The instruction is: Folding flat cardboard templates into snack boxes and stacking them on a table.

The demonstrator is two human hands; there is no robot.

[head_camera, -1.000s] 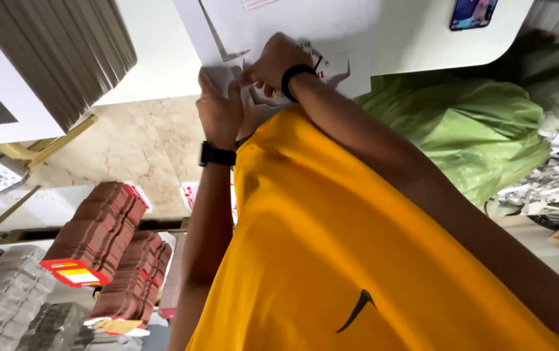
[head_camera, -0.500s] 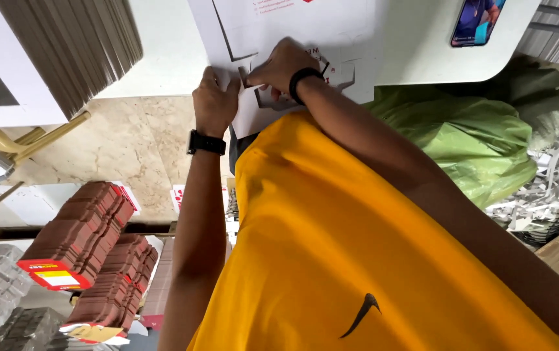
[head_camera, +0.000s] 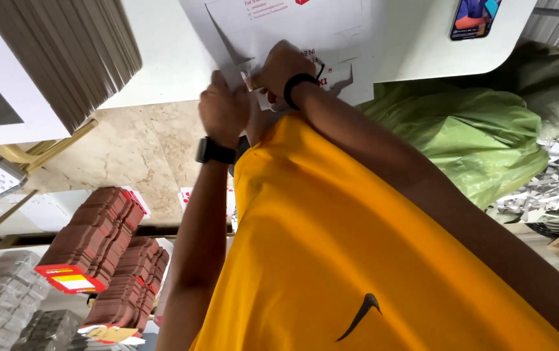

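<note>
While both hands pinch the flat white die-cut cardboard sheet (head_camera: 292,29), left hand (head_camera: 224,110) and right hand (head_camera: 282,68), I fear tearing a tab.

Packing workshop: stacked flat cartons (head_camera: 91,250)

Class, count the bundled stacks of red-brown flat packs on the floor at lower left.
2: one bundle with a red-and-yellow label, upper left; a second bundle beside it, lower right. Others may be hidden.
</note>
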